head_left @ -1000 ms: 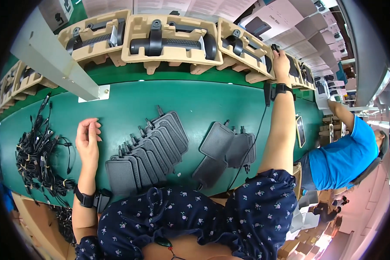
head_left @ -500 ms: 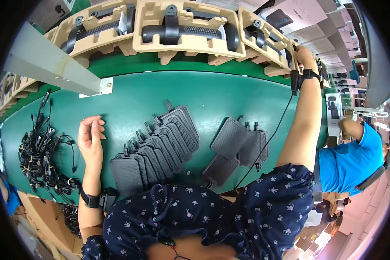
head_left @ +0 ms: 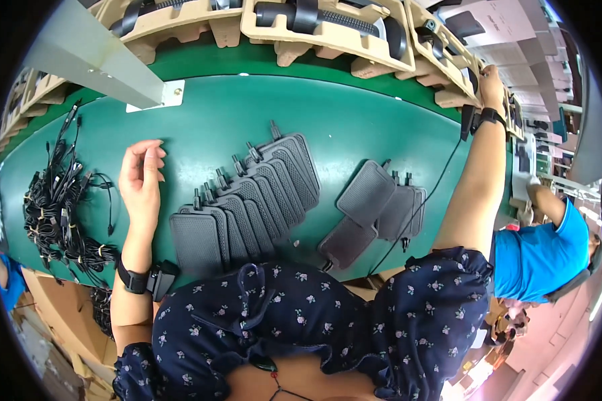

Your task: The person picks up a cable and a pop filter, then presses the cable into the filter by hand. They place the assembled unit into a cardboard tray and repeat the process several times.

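My left hand (head_left: 140,172) rests palm inward over the left part of the green table, its fingers loosely bent with nothing in them. Between it and the table's left end lies a heap of bundled black cables (head_left: 57,214). On its other side, flat dark grey textured panels (head_left: 247,200), each with a short post, lie in an overlapping row. My right arm stretches far right; my right hand (head_left: 491,88) is at the end of a moulded tan tray (head_left: 448,75) holding black parts. The fingers there are partly hidden, so their grip is unclear.
A smaller group of grey panels (head_left: 368,197) lies right of centre, crossed by a thin black cable. More tan trays (head_left: 328,41) with black cylindrical devices line the far edge. A grey metal post (head_left: 107,63) stands at the left. A person in a blue shirt (head_left: 538,250) is at right.
The view has shifted, so the trays sit higher in the picture. My right hand stays beside the tan trays at the far right. My left hand looks unchanged in pose.
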{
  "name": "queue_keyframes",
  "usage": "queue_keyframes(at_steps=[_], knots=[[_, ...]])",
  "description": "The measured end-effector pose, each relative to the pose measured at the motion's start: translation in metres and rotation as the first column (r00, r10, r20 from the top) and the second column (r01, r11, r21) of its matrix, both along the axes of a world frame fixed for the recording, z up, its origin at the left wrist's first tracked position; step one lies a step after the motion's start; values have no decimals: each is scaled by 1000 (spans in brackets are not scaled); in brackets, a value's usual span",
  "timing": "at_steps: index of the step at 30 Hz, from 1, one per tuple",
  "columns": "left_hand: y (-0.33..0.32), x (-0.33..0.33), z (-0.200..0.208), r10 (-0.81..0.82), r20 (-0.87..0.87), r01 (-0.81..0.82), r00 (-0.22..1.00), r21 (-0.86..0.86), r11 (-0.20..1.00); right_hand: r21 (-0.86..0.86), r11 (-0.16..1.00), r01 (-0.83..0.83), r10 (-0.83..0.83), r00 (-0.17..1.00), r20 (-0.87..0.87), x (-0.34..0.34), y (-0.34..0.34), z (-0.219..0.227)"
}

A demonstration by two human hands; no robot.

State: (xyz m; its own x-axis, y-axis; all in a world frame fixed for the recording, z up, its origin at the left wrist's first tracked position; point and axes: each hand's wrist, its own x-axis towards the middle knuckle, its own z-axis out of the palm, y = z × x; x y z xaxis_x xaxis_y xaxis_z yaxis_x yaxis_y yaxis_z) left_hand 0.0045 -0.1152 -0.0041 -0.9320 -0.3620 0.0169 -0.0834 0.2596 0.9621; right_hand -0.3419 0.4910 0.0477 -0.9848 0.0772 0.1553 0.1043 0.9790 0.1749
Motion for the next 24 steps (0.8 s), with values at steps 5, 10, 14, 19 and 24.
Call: queue_keyframes(at_steps=[5,10,14,19,24], knots=[[0,-2,-2,-13,-24,13,1000,2,1000,162,984,-73,129,919,-371,61,-46,17],[-1,-2,-3,-39,-41,40,998,14,999,-9,907,-421,387,842,-375,140,-125,61],[-5,0,-8,-43,-54,42,998,-16,999,-293,591,-752,807,549,220,249,-225,58],[-3,-7,-11,-92,-76,93,993,13,996,-237,679,-695,703,520,486,305,-252,31],[-4,-6,-11,-68,-108,71,992,26,997,-234,701,-674,700,587,407,287,-237,21]])
